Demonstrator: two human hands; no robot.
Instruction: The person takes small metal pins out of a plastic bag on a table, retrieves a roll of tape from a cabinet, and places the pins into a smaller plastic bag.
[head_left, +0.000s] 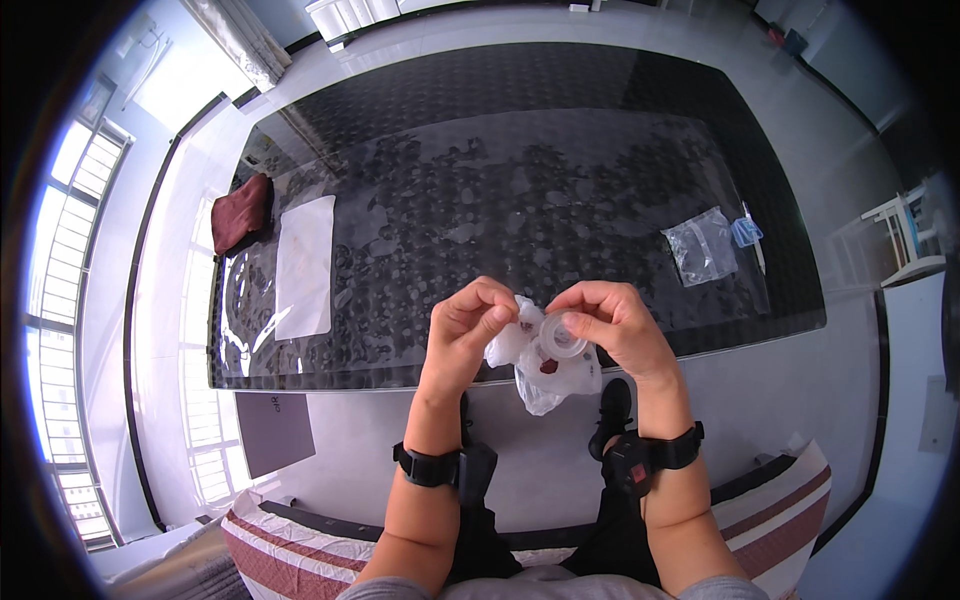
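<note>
Over the table's near edge, my left hand (471, 324) pinches the top of a thin clear plastic bag (568, 381) between thumb and fingertips. The bag hangs below both hands, crumpled, with a small dark red piece (549, 366) showing in or on it. My right hand (621, 324) holds a round translucent plastic lid or shallow cup (555, 349) by its rim, in front of the bag. Whether the right fingers also grip the bag's edge cannot be made out.
A dark patterned table (465, 225) under clear film spreads ahead. On its left lie a folded maroon cloth (241, 214) and a white sheet (306, 266). To the right are a clear packet (703, 247), a blue plastic item (746, 232) and a slim white pen-like item (760, 255).
</note>
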